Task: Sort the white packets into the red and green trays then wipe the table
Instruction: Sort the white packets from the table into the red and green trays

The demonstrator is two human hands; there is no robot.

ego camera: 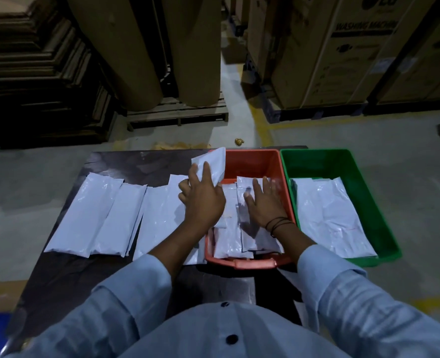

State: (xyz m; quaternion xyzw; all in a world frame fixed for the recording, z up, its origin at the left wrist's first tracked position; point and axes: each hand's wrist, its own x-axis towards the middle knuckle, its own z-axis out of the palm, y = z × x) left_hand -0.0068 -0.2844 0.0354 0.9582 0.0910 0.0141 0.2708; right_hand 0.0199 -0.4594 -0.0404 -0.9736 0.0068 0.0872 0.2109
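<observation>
Lining dark table [84,275], white packets [84,215]; cartons [329,60] behind

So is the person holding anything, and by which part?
The left hand holds one white packet by its near end, above the red tray's left rim. The right hand just rests flat on packets in that tray, gripping nothing.
</observation>
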